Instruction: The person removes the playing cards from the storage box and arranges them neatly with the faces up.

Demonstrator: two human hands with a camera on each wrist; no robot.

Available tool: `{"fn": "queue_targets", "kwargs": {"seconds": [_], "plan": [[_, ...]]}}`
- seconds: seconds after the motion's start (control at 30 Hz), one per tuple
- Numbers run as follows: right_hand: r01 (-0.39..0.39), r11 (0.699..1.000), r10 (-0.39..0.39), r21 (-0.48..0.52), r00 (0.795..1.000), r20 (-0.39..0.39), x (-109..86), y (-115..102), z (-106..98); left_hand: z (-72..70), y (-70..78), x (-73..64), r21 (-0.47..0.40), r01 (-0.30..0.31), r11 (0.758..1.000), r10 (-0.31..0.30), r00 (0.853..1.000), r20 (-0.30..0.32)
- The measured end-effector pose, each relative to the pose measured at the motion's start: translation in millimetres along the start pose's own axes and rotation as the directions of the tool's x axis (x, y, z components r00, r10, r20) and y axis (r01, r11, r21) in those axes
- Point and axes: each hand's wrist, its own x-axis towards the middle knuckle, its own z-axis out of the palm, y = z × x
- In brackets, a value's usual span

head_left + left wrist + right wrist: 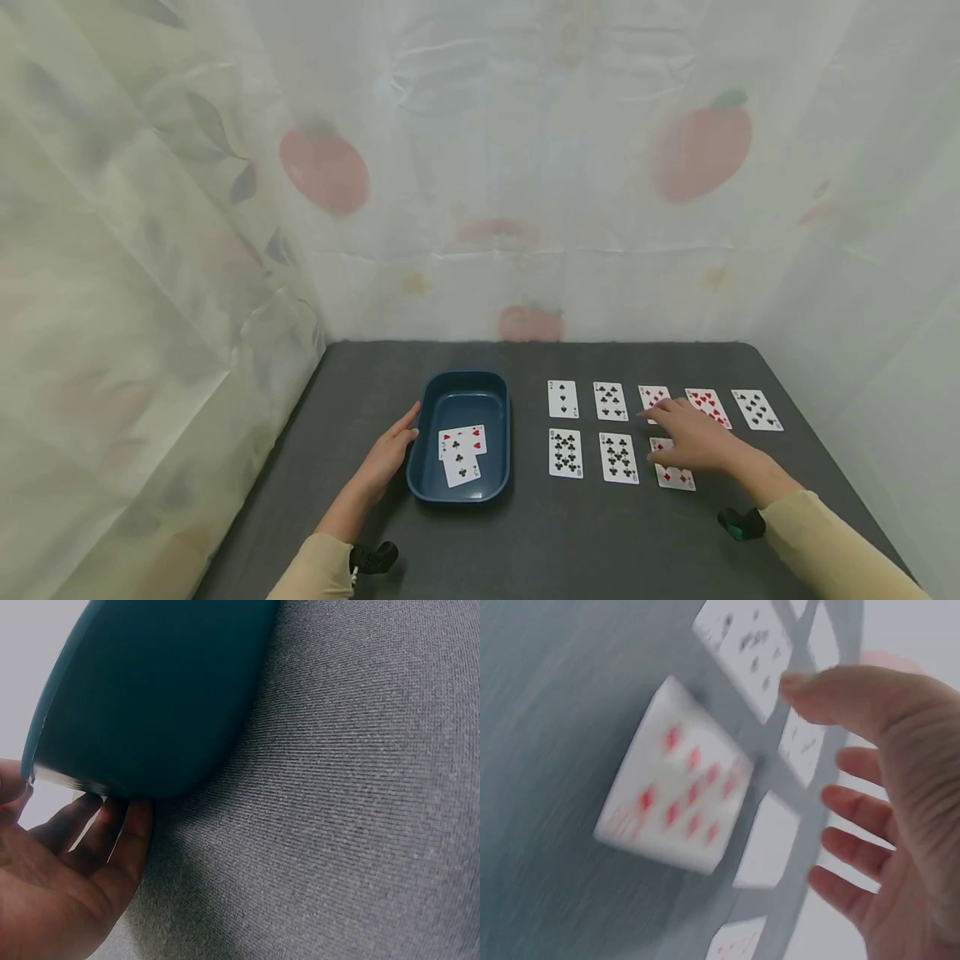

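My left hand (387, 454) holds the left rim of a dark blue tray (498, 475). In the left wrist view, the thumb is at the rim and the fingertips (139, 814) lie against the tray's outer wall. Inside the tray, a clubs playing card (461, 468) overlaps a hearts card (472, 437). My right hand (701, 437) hovers over the right part of the card rows, fingers spread and holding nothing. Below it lies a diamonds card (672, 477), blurred in the right wrist view. The hand partly covers another diamonds card (654, 395) and a hearts card (708, 405).
Face-up cards lie in two rows on the dark grey table (600, 537). Others include a spades card (563, 399) at the back left, a black-suited card (757, 410) at far right and a clubs card (566, 453) in front. A patterned curtain (465, 167) hangs behind the table.
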Motion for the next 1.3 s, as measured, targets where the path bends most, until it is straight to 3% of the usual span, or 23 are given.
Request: {"fn": "queue_targets", "kwargs": {"seconds": [0.1,0.23,0.47,0.63,0.93,1.3], "plan": [[0.067,0.998,-0.068,-0.005,0.996,-0.066,19.7,-24,-1,-0.1,0.0,0.6,0.004,0.005,1.0,-0.005,1.0,-0.005],[0.167,0.986,-0.168,-0.018,0.981,-0.093,51.1,-64,1,-0.6,-0.1,1.3,0.001,0.009,1.0,-0.009,1.0,-0.012],[0.302,0.953,-0.302,0.025,0.953,-0.003,96.8,-137,12,1.4,2.0,-1.0,-0.017,0.005,1.0,-0.005,1.0,-0.008],[0.361,0.932,-0.362,0.027,0.929,0.074,120.3,-174,25,3.5,3.4,-1.1,-0.018,0.004,1.0,-0.004,1.0,-0.005],[0.387,0.919,-0.365,-0.081,0.909,0.203,151.9,-209,54,3.3,5.0,0.3,-0.006,-0.001,1.0,0.001,1.0,-0.004],[0.357,0.915,-0.305,-0.186,0.916,0.26,166.6,-224,76,3.2,6.9,-2.8,-0.022,0.003,1.0,-0.003,1.0,0.01]]}}
